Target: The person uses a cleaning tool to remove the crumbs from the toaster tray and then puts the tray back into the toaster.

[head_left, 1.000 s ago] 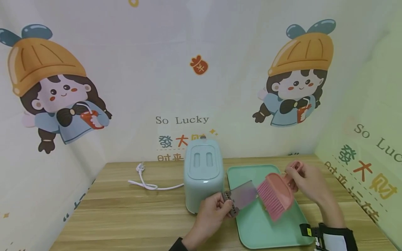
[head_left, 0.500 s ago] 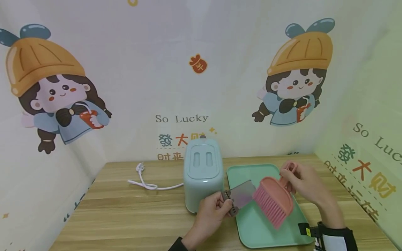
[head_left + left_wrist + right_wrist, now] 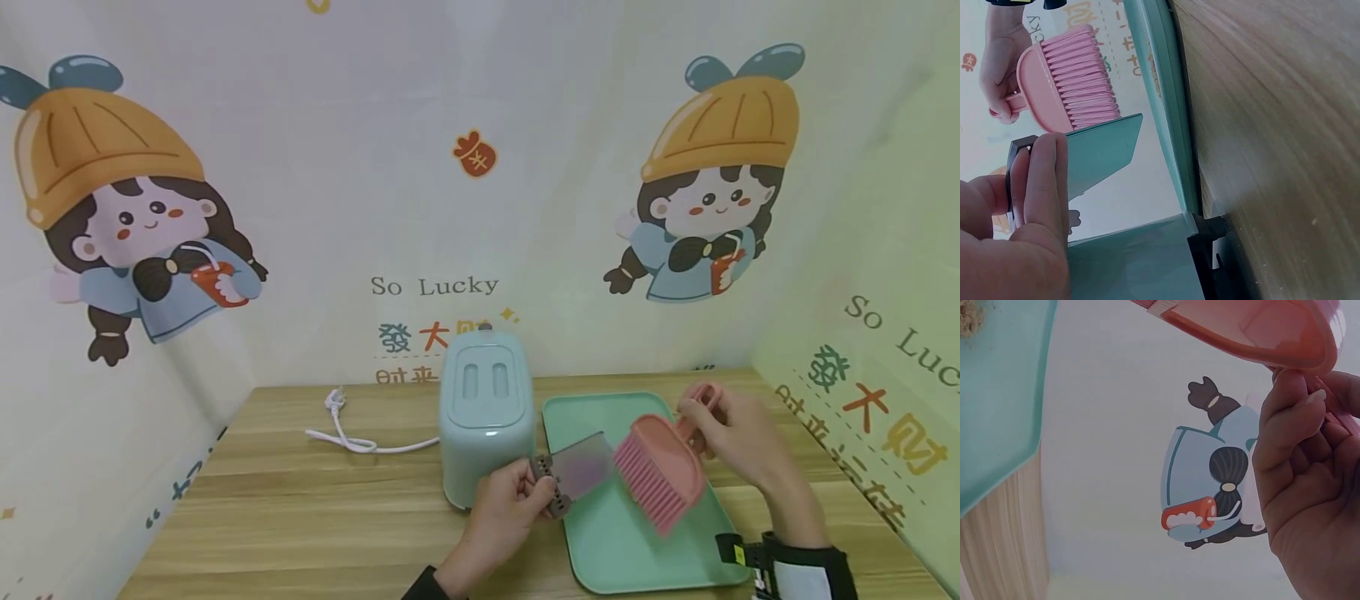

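The left hand [image 3: 504, 508] pinches the dark, perforated grip [image 3: 551, 487] of a flat plate [image 3: 587, 467] between thumb and fingers; in its wrist view those fingers lie pressed together. The plate reaches over the left edge of the green tray [image 3: 630, 567], which lies on the right part of the bench [image 3: 360, 517]. The right hand [image 3: 738, 433] pinches the brush [image 3: 663, 462] by its handle [image 3: 686, 427], fingers curled in, above the tray's right half. The bristles [image 3: 654, 492] are just beside the plate's outer end; whether they touch it I cannot tell. Crumbs [image 3: 969, 319] sit in a small heap on the tray.

The toaster [image 3: 487, 446] stands by the tray's left edge, and its white cord [image 3: 405, 451] runs left to a plug [image 3: 335, 402] near the bench's back left corner. A printed cloth [image 3: 570, 167] hangs behind the bench's back edge.
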`<state>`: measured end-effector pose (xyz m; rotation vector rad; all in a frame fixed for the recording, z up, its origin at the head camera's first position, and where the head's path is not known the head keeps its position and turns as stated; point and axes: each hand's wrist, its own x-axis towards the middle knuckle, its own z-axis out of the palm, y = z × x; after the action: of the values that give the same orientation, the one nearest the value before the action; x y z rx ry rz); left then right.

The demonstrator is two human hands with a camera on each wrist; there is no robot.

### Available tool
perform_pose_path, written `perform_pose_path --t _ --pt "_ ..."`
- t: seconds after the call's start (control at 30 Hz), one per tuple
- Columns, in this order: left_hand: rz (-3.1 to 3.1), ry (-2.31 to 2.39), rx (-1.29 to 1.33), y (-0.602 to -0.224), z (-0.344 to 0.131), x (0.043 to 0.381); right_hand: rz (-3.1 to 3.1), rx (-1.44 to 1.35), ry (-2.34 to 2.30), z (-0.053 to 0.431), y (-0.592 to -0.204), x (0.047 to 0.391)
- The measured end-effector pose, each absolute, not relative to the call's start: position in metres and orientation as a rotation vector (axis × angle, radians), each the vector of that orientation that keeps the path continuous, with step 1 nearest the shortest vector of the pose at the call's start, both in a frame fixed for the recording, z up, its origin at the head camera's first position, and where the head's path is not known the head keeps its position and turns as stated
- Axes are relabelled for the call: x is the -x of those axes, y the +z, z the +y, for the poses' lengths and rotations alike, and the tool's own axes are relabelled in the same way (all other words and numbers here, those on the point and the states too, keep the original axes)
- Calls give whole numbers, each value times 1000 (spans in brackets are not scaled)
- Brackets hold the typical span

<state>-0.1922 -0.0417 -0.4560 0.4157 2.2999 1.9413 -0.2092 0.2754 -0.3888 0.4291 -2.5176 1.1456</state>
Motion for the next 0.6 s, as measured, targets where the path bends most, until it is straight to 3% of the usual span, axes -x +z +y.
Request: perform_pose_path --t 0.6 --pt "2317 1923 -423 -452 -42 192 -2599 -507 1177 271 -388 210"
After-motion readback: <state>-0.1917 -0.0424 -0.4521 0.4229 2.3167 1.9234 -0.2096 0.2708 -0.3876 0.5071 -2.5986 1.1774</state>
